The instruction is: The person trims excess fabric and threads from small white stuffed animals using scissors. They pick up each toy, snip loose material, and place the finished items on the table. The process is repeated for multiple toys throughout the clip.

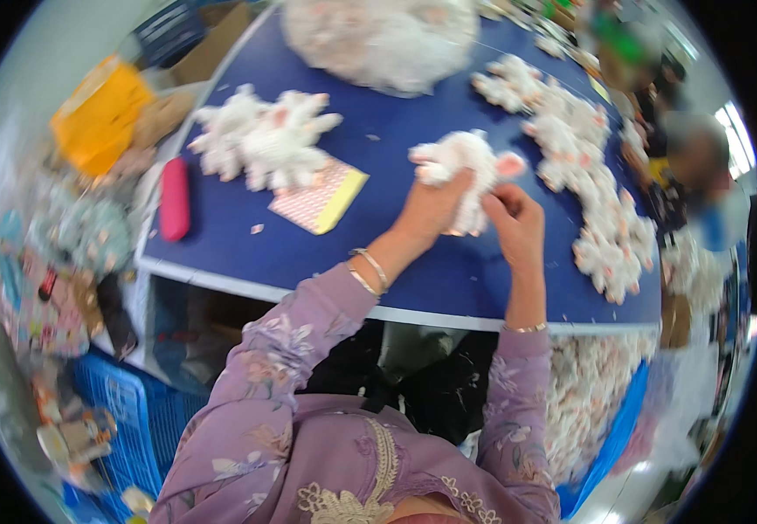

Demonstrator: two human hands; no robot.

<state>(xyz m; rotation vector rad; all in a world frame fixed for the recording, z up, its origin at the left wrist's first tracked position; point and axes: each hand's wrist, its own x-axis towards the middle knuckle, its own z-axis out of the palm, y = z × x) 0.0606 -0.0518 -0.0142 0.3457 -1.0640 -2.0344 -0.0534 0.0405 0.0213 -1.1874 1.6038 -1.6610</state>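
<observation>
Over the blue table, my left hand [435,203] is wrapped round a white plush toy [464,155] with pink ears. My right hand [515,223] is at the toy's right side, its thumb and fingertips pinched together close to the plush. What lies between those fingertips, if anything, is too small to make out. A pile of similar white plush toys [265,135] lies to the left, partly on a patterned sheet [319,201] with a yellow edge. To the right, a long row of the same toys [575,144] runs along the table.
A large clear bag of white plush [383,39] sits at the table's far side. On the left edge lies a pink case [175,199]. Blue crates [125,410] and a yellow bag [101,113] stand left; a blue-edged bag of plush pieces [601,410] is below right. People are beyond.
</observation>
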